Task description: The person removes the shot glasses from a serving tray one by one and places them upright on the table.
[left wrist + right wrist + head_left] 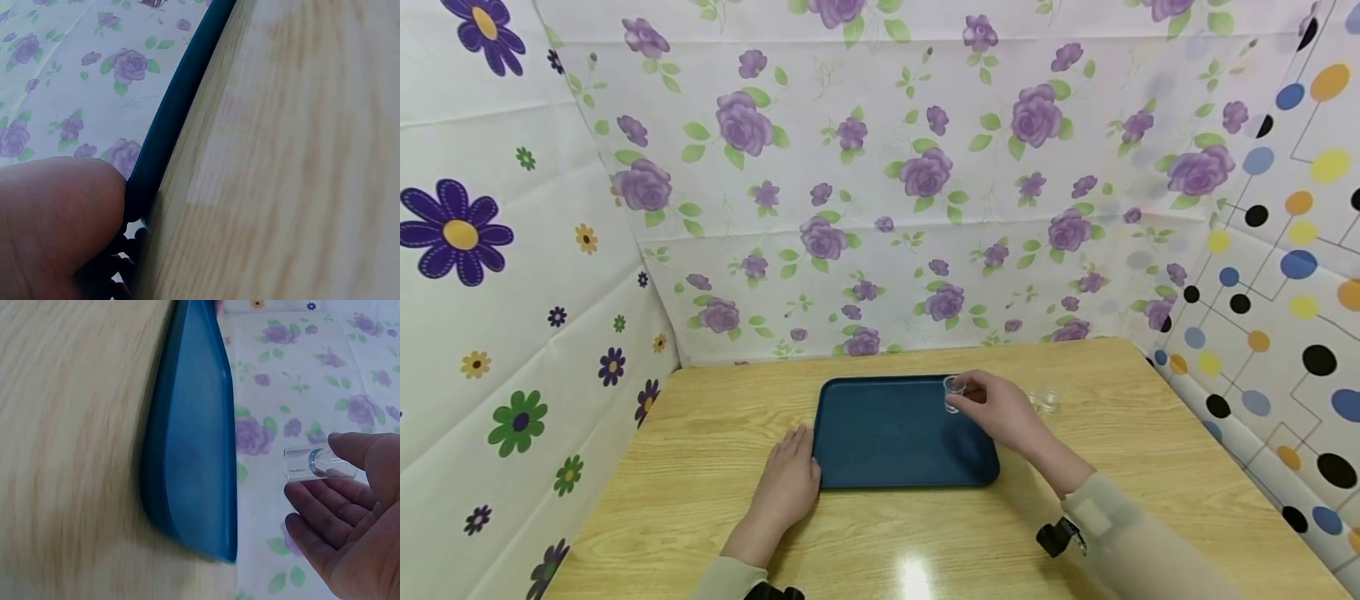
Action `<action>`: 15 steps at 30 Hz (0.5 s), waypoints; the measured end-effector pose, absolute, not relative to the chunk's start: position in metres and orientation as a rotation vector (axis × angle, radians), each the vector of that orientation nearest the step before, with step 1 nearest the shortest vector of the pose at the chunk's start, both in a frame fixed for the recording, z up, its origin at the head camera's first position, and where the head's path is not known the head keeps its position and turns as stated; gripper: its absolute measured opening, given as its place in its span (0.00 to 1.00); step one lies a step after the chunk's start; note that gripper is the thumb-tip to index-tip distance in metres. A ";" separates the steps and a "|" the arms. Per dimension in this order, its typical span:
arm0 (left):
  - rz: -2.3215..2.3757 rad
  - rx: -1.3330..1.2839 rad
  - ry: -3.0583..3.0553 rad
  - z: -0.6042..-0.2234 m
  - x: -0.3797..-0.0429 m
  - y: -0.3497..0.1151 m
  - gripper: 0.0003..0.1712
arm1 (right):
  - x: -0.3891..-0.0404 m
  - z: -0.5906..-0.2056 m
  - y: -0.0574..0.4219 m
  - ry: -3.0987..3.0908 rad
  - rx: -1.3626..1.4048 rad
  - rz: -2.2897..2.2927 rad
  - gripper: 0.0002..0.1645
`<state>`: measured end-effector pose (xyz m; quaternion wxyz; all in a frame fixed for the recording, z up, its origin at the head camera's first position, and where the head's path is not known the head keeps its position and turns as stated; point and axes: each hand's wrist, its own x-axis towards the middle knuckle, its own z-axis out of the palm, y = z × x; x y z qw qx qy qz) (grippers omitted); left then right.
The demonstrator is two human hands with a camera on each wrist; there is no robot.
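Observation:
A dark blue tray (887, 437) lies flat on the wooden table. Above its far right part, my right hand (1000, 410) pinches a small clear shot glass (953, 393) between thumb and fingers. In the right wrist view the shot glass (320, 462) is held apart from the tray (194, 437), with my thumb on one side and fingers on the other. My left hand (790, 479) rests on the table against the tray's left edge, its fingers stretched forward. The left wrist view shows part of that hand (62, 219) beside the tray's rim (169, 119).
To the right of the tray, behind my right hand, clear glasses (1047, 400) stand on the table (1150, 450); their number is hard to tell. A flowered cloth (880, 183) hangs behind the table, with a daisy-patterned cloth at left and a dotted one at right.

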<state>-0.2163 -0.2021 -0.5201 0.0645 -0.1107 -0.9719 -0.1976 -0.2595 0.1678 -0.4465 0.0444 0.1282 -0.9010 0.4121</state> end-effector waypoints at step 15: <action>-0.603 -0.327 -2.938 -0.520 -0.216 -0.202 0.31 | -0.258 -0.439 0.222 -2.742 0.332 1.202 0.23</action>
